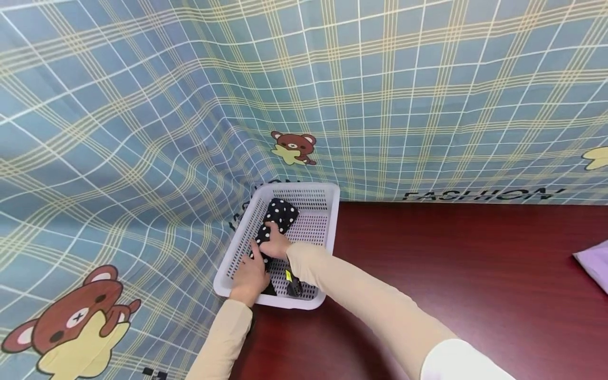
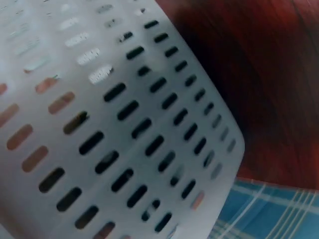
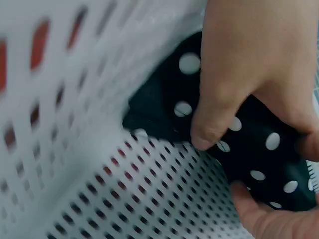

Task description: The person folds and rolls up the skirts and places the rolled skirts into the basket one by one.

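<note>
A folded black cloth with white dots (image 1: 281, 212) lies along the left side inside a white perforated basket (image 1: 334, 221). My right hand (image 1: 276, 245) reaches over its middle and holds it, thumb on one side and fingers on the other. Lower down, my left hand (image 1: 249, 276) comes over the basket's near-left rim and grips the near end. In the right wrist view, dotted cloth (image 3: 272, 141) shows between my right thumb (image 3: 207, 132) and the left hand (image 3: 279, 221). The left wrist view shows only the basket's outer wall (image 2: 144, 114), with skin behind its slots.
The basket stands on a dark red wooden table (image 1: 451, 264), tucked into a corner of blue plaid fabric (image 1: 356, 116) printed with bears. A pale purple piece (image 1: 594, 264) sits at the far right edge. A black device with a yellow label (image 1: 293, 285) hangs by my right wrist.
</note>
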Motion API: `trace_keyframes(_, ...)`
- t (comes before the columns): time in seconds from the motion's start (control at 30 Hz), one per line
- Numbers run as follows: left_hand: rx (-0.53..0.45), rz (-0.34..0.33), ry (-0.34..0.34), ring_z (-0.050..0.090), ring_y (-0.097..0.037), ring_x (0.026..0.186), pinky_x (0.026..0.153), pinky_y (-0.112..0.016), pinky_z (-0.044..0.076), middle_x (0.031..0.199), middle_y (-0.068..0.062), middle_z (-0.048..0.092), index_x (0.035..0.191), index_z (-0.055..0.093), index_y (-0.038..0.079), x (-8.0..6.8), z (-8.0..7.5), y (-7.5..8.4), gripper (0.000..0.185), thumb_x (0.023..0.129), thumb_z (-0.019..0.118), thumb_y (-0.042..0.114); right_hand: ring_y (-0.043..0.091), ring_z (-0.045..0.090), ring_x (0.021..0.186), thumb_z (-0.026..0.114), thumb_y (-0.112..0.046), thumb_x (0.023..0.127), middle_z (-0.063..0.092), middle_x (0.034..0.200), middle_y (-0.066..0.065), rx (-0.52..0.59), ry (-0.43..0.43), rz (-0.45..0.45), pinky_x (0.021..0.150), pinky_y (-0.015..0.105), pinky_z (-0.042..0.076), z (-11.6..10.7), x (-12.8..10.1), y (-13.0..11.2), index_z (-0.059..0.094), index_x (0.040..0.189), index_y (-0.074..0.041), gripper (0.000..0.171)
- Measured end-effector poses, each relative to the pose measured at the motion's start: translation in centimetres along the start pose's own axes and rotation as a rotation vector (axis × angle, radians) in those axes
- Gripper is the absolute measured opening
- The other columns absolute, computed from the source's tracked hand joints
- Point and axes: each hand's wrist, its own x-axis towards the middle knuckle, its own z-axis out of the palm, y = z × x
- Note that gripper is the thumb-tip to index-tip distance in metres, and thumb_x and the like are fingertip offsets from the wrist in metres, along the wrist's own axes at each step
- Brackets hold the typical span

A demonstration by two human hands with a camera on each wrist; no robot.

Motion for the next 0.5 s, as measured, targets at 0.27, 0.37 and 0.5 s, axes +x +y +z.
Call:
trace_keyframes(0.27, 0.116, -0.002, 0.061, 0.068, -0.047, 0.099, 0.075, -0.055, 0.059, 0.119, -0.036, 0.06, 0.151, 0.03, -0.005, 0.5, 1.0, 0.4, 0.091, 0.079, 0.081, 0.015, 0.046, 0.045, 0.142, 0.076, -0.033, 0.085, 0.039, 0.152, 0.038, 0.256, 0.278, 0.176, 0.12, 0.05, 0.037, 0.9, 2.4, 0.6, 0.001, 0.161, -0.005, 0.11)
trace_keyframes(0.37, 0.145, 0.026, 0.117, 0.068, -0.043, 0.095, 0.067, -0.053, 0.058, 0.114, -0.032, 0.061, 0.154, 0.031, 0.002, 0.6, 1.4, 0.6, 0.096, 0.076, 0.084, 0.018, 0.043, 0.04, 0.147, 0.077, -0.033, 0.083, 0.035, 0.158, 0.033, 0.272, 0.319, 0.241, 0.121, 0.049, 0.036, 0.5, 3.4, 0.7, 0.004, 0.161, 0.0, 0.112)
trace_keyframes(0.5, 0.212, 0.067, 0.22, 0.067, -0.039, 0.087, 0.059, -0.048, 0.057, 0.11, -0.03, 0.061, 0.157, 0.031, 0.008, 0.6, 1.5, 0.5, 0.098, 0.074, 0.084, 0.016, 0.032, 0.052, 0.131, 0.073, -0.02, 0.077, 0.043, 0.152, 0.027, 0.351, 0.323, 0.207, 0.107, 0.039, 0.047, 0.2, 5.0, 0.7, 0.02, 0.155, 0.005, 0.097)
